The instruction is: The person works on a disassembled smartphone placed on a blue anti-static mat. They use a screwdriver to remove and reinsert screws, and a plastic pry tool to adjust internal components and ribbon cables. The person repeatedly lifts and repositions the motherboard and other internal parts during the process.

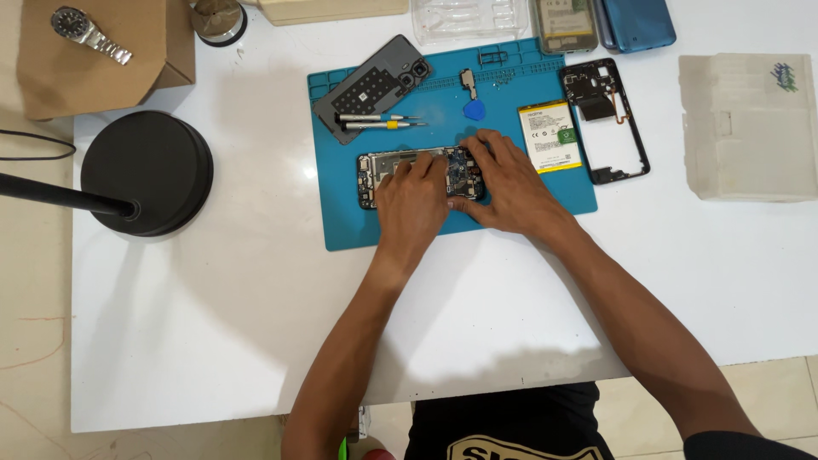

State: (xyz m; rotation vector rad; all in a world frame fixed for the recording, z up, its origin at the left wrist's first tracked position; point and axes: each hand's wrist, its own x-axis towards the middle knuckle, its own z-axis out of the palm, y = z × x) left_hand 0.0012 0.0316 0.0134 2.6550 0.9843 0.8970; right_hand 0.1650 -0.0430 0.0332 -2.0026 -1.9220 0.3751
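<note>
An opened phone (385, 175) with its back off lies flat on the blue work mat (349, 221). My left hand (412, 203) rests on its middle, fingers pressing down on the exposed inside. At the phone's right end my right hand (508, 183) has its fingers curled at the circuit board. Whether either hand pinches a small part is hidden by the fingers.
On the mat lie a grey back cover (372, 85), two screwdrivers (379, 122), a blue pick (474, 110), a small metal bracket (468, 79) and a battery (550, 135). A black phone frame (607, 119) lies at the mat's right edge. A black round lamp base (146, 172) stands left; a wristwatch (89, 33) lies on a cardboard box.
</note>
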